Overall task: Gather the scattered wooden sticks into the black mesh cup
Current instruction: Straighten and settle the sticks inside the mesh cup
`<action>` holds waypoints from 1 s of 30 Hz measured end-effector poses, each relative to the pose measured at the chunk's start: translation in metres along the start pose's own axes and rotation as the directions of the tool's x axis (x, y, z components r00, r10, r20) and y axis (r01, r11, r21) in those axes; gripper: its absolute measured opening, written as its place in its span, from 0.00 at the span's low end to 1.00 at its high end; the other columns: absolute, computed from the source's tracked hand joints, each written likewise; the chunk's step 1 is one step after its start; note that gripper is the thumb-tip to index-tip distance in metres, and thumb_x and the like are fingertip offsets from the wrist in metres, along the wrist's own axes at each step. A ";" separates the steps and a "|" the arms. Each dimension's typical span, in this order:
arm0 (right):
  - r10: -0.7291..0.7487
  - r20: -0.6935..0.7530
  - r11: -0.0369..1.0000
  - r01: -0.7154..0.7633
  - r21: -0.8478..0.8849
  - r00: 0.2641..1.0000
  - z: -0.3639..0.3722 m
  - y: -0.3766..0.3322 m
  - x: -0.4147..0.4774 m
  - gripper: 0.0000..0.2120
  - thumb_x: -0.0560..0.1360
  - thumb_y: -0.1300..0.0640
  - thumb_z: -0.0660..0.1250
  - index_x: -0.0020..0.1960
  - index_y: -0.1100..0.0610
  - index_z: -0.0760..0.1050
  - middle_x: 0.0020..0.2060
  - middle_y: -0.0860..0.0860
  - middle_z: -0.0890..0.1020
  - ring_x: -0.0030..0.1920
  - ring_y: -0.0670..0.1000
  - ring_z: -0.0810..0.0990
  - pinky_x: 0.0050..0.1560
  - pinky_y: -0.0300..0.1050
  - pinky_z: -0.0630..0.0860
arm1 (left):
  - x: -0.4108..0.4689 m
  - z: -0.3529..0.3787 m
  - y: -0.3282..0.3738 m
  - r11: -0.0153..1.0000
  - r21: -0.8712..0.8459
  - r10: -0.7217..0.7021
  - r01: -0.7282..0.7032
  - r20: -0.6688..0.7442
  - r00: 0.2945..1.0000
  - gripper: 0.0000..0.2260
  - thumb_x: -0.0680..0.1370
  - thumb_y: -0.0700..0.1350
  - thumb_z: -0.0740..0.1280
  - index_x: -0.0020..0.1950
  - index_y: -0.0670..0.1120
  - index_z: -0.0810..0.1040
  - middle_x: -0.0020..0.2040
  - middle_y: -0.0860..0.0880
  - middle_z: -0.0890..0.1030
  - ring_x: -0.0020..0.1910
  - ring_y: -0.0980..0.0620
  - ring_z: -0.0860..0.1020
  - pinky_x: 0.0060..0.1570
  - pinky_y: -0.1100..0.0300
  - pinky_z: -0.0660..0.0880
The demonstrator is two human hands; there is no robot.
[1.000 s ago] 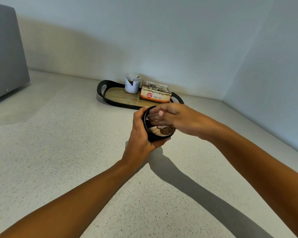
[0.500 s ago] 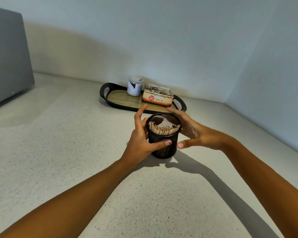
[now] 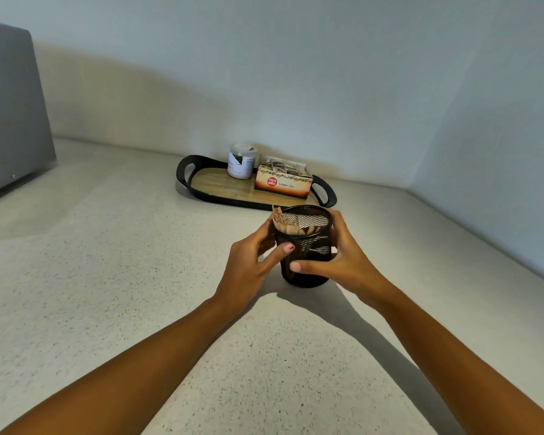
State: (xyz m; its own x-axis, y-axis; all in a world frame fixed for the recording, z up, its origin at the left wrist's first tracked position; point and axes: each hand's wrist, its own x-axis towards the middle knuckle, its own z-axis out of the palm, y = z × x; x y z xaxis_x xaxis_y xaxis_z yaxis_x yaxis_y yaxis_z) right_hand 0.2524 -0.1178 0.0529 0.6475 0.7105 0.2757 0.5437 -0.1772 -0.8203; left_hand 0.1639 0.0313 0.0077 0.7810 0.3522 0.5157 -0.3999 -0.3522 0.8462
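The black mesh cup [image 3: 308, 246] stands upright on the speckled counter, in the middle of the view. Several wooden sticks [image 3: 288, 226] lean inside it against its left rim, their tips poking just above the edge. My left hand [image 3: 252, 262] wraps the cup's left side, thumb across its front. My right hand [image 3: 343, 259] clasps its right side, thumb pressed low on the mesh. No loose sticks show on the counter.
Behind the cup lies a black oval tray [image 3: 201, 191] with a wooden base, holding a white jar [image 3: 241, 161] and a ginger tea box [image 3: 283, 180]. A grey appliance [image 3: 10, 105] stands far left. Walls meet in a corner at back right.
The cup went from tilted and lifted to upright on the counter, a little farther away. My right hand left the cup's mouth and now clasps its right side.
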 end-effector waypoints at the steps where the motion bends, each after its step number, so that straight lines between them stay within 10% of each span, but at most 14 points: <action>1: -0.015 -0.045 0.999 0.014 -0.030 0.999 0.004 0.001 0.000 0.44 0.60 0.50 0.80 0.68 0.45 0.59 0.63 0.43 0.73 0.64 0.45 0.73 0.58 0.37 0.75 | 0.000 0.000 0.001 1.000 0.009 -0.003 0.003 -0.010 1.000 0.26 0.72 0.55 0.64 0.69 0.47 0.69 0.58 0.57 0.76 0.54 0.68 0.76 0.50 0.74 0.73; 8: -0.069 -0.188 0.960 0.014 -0.278 0.980 0.033 0.011 -0.003 0.48 0.57 0.36 0.74 0.70 0.49 0.56 0.64 0.49 0.68 0.65 0.50 0.69 0.63 0.53 0.74 | -0.001 0.000 0.001 0.996 -0.021 -0.087 0.089 0.074 0.993 0.29 0.68 0.57 0.69 0.66 0.51 0.67 0.57 0.58 0.76 0.56 0.67 0.75 0.50 0.73 0.73; 16: 0.068 0.159 0.993 -0.081 0.082 0.985 0.010 -0.004 -0.009 0.37 0.64 0.52 0.77 0.65 0.42 0.60 0.59 0.39 0.73 0.60 0.41 0.74 0.54 0.33 0.75 | -0.003 -0.002 0.006 0.992 -0.054 -0.109 0.115 0.108 0.988 0.31 0.65 0.62 0.69 0.64 0.54 0.66 0.56 0.61 0.76 0.55 0.66 0.76 0.50 0.71 0.74; 30: 0.033 -0.099 0.999 -0.037 -0.040 0.995 0.014 0.000 -0.020 0.36 0.65 0.54 0.77 0.64 0.45 0.59 0.54 0.36 0.70 0.52 0.38 0.74 0.44 0.24 0.73 | -0.003 0.016 0.016 0.914 -0.326 -0.214 0.243 0.121 0.969 0.27 0.71 0.50 0.70 0.68 0.57 0.66 0.58 0.56 0.76 0.58 0.55 0.76 0.55 0.58 0.77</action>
State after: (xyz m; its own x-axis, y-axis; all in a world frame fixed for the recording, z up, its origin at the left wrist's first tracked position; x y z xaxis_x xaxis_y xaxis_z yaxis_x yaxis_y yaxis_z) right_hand 0.2324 -0.1227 0.0404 0.7147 0.6333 0.2969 0.5403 -0.2303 -0.8094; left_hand 0.1627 0.0102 0.0174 0.9007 0.3121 0.3023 -0.3323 0.0463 0.9420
